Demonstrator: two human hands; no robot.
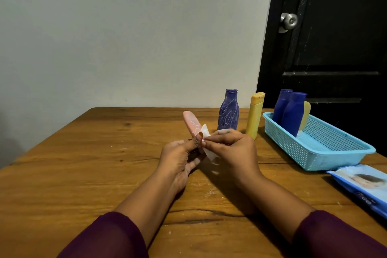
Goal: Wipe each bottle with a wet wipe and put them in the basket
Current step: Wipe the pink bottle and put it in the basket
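Spreading out in front of the seated person, the wooden table (83, 174) runs to a pale wall at twelve o'clock, and a black door (335, 48) with a round metal knob (289, 21) stands at two o'clock. On the table at two o'clock from the hands sits the light blue basket (289, 144). Two dark blue bottles (293, 113) stand upright at its far end, with a yellow one (305, 115) leaning just behind them. A blue pack of wipes (360, 186) lies at three o'clock, just beside the basket's near corner.

Between the basket and the hands, at one o'clock, a scribbled blue bottle (228, 111) and a yellow bottle (255, 115) stand side by side on the wood.

Both forearms come in from six o'clock in dark maroon sleeves and meet above the middle of the table. The left hand (180, 159) has its fingers curled round the lower end of the pink bottle (191, 121), which is lifted off the table and tilts toward eleven o'clock. The right hand (232, 146) pinches the white wet wipe (209, 153) between thumb and fingertips, and the wipe touches the bottle right at the left thumb.
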